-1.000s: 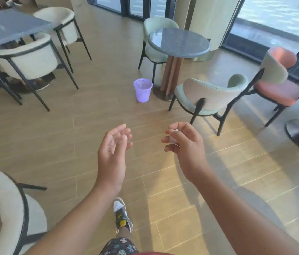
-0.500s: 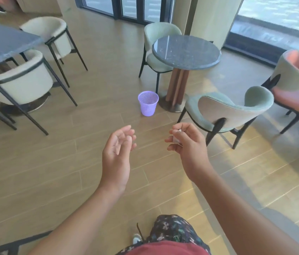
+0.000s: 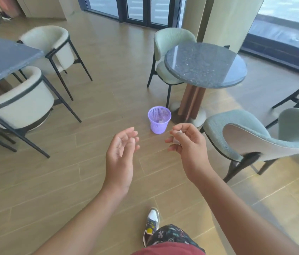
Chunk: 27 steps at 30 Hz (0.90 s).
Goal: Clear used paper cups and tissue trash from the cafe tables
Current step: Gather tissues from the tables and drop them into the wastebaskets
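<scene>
We held our right hand (image 3: 189, 146) out over the wooden floor (image 3: 53, 181), its fingers curled round a small white scrap of tissue (image 3: 177, 139) that was mostly hidden in the grip. Our left hand (image 3: 120, 153) hung beside it holding nothing, fingers loosely bent. Beyond both hands the purple mesh bin (image 3: 157, 128) stood on the floor just beside the foot of the round table (image 3: 205, 65), a pale crumpled piece (image 3: 160, 121) at its bottom.

A basket (image 3: 159, 120) stands on the floor (image 3: 108, 100) at frame centre, just left of the foot of the round bench (image 3: 205, 65) (a scrap (image 3: 160, 121) lies inside). One chair (image 3: 170, 52) sits behind that bench, another chair (image 3: 255, 133) at right. A second bench (image 3: 3, 59) with two chairs (image 3: 22, 105) fills the upper left.
</scene>
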{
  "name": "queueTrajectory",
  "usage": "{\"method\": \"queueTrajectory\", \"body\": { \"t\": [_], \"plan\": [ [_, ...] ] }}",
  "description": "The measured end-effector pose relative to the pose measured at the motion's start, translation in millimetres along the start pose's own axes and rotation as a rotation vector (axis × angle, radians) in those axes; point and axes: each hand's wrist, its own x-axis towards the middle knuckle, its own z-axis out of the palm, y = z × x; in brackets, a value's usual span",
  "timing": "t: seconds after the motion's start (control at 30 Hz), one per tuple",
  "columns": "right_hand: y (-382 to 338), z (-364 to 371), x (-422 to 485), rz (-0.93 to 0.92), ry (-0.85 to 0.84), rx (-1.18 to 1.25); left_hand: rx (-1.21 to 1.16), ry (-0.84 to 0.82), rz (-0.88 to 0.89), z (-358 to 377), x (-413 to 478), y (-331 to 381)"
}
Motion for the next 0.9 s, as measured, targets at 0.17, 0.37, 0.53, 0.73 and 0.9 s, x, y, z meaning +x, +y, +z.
{"method": "queueTrajectory", "body": {
  "t": [0.17, 0.37, 0.53, 0.73, 0.9],
  "plan": [
    [-18, 26, 92, -0.005, 0.021, -0.017, 0.000, -0.009, -0.024, 19, 94, -5],
    [-24, 48, 187, -0.005, 0.077, -0.028, -0.005, -0.053, -0.052, 39, 201, -18],
    [-18, 69, 276, -0.010, 0.180, -0.052, 0.000, -0.134, -0.066, 56, 303, -38],
    [-8, 111, 385, 0.012, 0.321, -0.012, 0.023, -0.240, -0.119, 64, 431, -64],
    [-11, 136, 451, 0.026, 0.386, -0.010, 0.032, -0.309, -0.124, 74, 522, -67]
  ]
}}
